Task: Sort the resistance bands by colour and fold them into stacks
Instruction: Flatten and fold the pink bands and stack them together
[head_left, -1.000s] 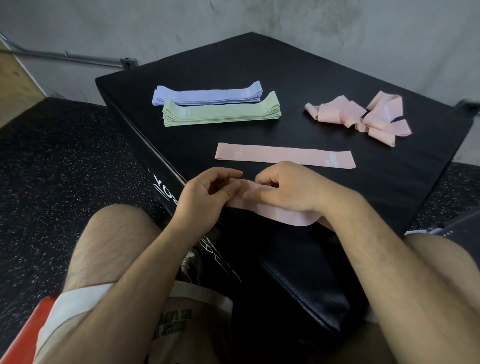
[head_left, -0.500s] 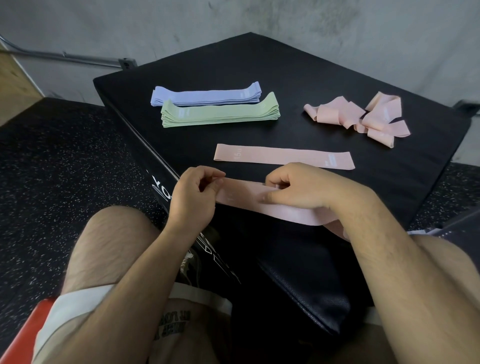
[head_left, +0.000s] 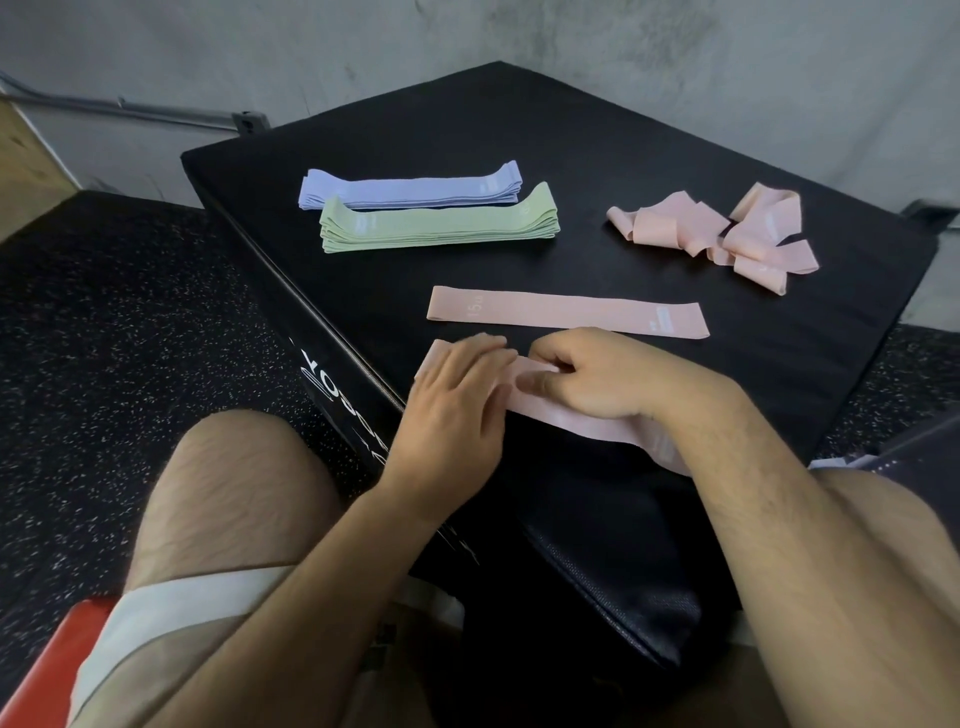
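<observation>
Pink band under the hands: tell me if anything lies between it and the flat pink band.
Nothing visible does. A bare strip of black box top separates the held pink band from the flat pink band; the loose pink pile lies off to the right.

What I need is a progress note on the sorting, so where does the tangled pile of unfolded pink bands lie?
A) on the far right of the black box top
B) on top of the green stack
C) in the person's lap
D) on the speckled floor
A: the tangled pink bands lie on the far right of the black box top, apart from the green stack and the flat pink band.
</observation>
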